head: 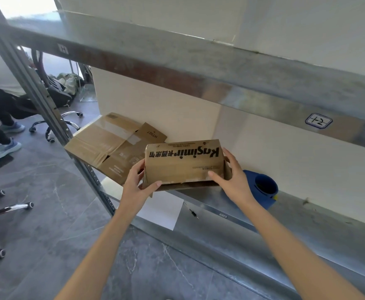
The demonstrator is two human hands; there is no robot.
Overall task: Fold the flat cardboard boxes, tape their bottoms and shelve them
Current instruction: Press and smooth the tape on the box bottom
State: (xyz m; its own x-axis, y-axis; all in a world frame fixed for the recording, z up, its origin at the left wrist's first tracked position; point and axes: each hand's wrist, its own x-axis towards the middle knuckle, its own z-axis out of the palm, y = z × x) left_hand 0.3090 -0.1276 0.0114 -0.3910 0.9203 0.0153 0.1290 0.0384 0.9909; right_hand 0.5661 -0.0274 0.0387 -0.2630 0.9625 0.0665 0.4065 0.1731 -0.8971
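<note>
The metal shelf (307,226) carries a flattened cardboard box (103,139) at its left end; beside it, at the front edge, is the folded box (183,163), print upside down; the left hand (137,182) and right hand (231,178) grip its ends; a blue tape dispenser (263,187) lies just right.

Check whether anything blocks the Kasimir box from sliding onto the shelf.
Nothing visible directly behind the Kasimir box. A flat carton lies at its left rear, a blue object right of the right hand on the shelf.
</note>
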